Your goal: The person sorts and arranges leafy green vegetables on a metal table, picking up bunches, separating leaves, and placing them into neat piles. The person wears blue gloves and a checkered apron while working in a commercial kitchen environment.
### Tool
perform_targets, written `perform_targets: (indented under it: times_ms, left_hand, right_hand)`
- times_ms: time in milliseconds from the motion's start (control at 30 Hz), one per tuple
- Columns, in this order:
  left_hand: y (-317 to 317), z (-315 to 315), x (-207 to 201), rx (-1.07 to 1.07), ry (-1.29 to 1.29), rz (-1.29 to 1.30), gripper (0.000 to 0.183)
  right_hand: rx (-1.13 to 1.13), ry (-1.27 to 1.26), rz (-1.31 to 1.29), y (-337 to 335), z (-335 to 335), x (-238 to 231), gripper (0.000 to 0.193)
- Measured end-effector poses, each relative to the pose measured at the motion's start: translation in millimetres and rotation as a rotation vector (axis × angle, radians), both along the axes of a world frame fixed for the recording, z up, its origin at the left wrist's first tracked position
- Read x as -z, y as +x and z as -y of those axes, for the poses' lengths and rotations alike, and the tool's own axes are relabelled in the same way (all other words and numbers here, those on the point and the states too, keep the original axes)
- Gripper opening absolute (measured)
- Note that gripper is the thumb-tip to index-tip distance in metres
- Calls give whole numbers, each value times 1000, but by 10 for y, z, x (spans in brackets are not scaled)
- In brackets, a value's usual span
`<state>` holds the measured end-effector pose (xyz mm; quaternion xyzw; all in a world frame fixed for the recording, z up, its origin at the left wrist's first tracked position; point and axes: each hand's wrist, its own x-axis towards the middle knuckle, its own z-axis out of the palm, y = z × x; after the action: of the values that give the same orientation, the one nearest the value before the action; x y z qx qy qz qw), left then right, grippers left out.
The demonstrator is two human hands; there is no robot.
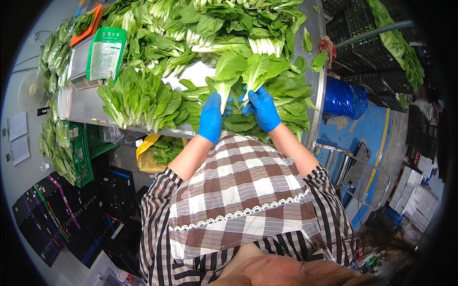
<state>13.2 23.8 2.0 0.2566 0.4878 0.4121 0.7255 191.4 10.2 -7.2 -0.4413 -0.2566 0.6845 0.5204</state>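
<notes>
Greens [230, 69] jutting from left hand [211, 117], right hand [265, 109]

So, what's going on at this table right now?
The person's blue-gloved left hand holds one leafy vegetable near its pale base, and the right hand holds a second leafy vegetable beside it. Loose greens are heaped across the table, with a green-and-white package toward the left.

lighting: bright, fairly even over the leafy greens [210, 24]; white sheet [195, 74] nearly washed out. glare: small sharp highlights on the blue plastic bag [346, 101]. shadow: dim beneath the table [86, 107] and among stacked black crates [365, 59]. focus: greens crisp; hair [372, 260], lower right, blurred. distortion: fisheye, edges bowed, rim fading black.
</notes>
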Motion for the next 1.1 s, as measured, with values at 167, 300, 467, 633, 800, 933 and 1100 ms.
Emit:
perform_targets:
  times_ms: [167,300,467,633,800,933,1100]
  left_hand:
    - [40,-10,5,-108,-2,52,31]
    - [27,-30,-1,-53,6,45,38]
    - [45,-31,-21,-56,19,2,37]
    - [37,-52,24,-94,52,10,37]
    - [52,-56,-22,-34,76,94,40]
    - [87,-34,-116,30,73,152,42]
    - [58,-30,-26,73,58,99,42]
  right_hand:
    - [19,4,-12,17,6,49,35]
    - [23,8,-38,9,10,67,35]
    - [-15,6,-58,16,7,43,37]
    - [-53,59,-8,-9,10,16,37]
    - [-102,155,124,-45,24,89,45]
    - [-107,232,546,-73,82,146,56]
    - [-220,259,707,-74,75,-4,63]
